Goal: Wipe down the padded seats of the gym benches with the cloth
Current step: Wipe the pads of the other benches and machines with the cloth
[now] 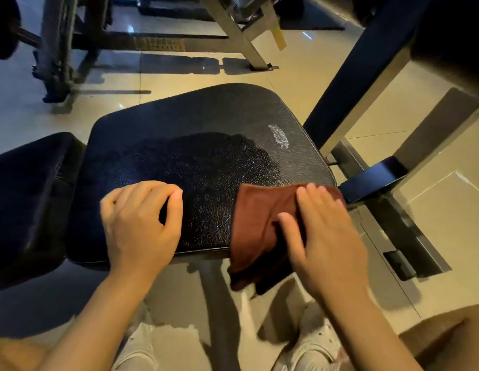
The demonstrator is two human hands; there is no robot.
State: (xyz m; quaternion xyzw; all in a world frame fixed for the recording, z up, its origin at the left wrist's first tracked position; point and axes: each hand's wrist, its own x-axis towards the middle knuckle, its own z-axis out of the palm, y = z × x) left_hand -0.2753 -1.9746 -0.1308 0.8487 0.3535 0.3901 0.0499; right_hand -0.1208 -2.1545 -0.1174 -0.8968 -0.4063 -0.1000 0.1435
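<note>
Nearest to us: two forearms reaching out over pale shoes [312, 346] and a tiled floor [326, 65].

Item, right hand [326, 231]: fingers straight and spread, laid flat on top of the cloth [255, 223]; it presses rather than grips.

Item, left hand [140, 223]: fingers loosely curled, tips resting on the padded seat [206, 145], holding nothing that we can see.

Item, cloth: rust-brown, folded, lying at the seat's near right corner, with its lower part hanging off the near edge. We judge it light, soft and limp; it should bunch or slide under a loose palm, so a flat, spread hand over its middle suits wiping best, and a pinch at the hanging fold suits lifting.

Item, padded seat: black, grained vinyl, glossy, with a scuffed pale patch [278, 136] toward the far right. We judge the surface firm and somewhat slick, giving the cloth little drag.

Item, second pad [27, 204]: black, just beside the seat on the left.

Item, metal frames [238, 36]: beyond the seat, well apart.
</note>
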